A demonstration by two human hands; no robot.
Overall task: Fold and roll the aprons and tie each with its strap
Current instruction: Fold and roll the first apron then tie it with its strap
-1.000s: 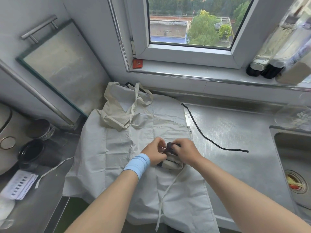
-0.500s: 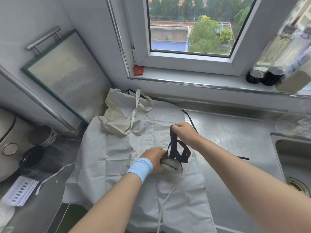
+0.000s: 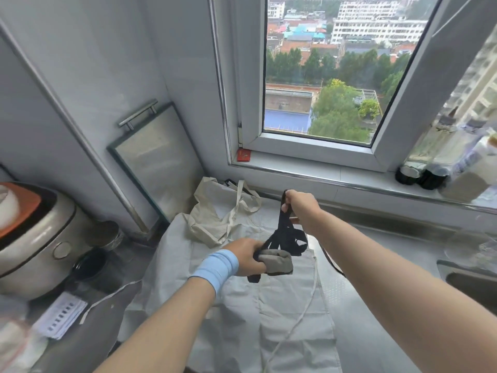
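Worktop (image 3: 398,232): steel, below a window (image 3: 322,76). A pale spread apron (image 3: 242,305) lies flat along it, and every place below is given from that cloth.
Rolled apron (image 3: 278,261): a small grey bundle above the middle of the spread apron, apparently lifted clear of it. A second ago it lay down on the cloth.
Left hand (image 3: 248,255): fingers curled round the left end of the rolled apron, gripping it, with a blue wristband (image 3: 215,267) just behind.
Right hand (image 3: 301,208): closed in a pinch on the black strap (image 3: 285,232), over the far end of the spread apron. A second ago it was down at the bundle, touching the left hand. Since then it has climbed up and away.
Black strap: now drawn tight between the two hands, its loops crossing just above the bundle and a short tail hanging below. The long length that trailed to the right of the spread apron has mostly been pulled in, and only a short run shows at the right edge.
Meaning: the knot looks to be in the middle of being cinched, so this roll is probably close to finished.
Remaining: the spread apron and the crumpled apron (image 3: 215,219) at its far-left end are neither folded nor rolled.
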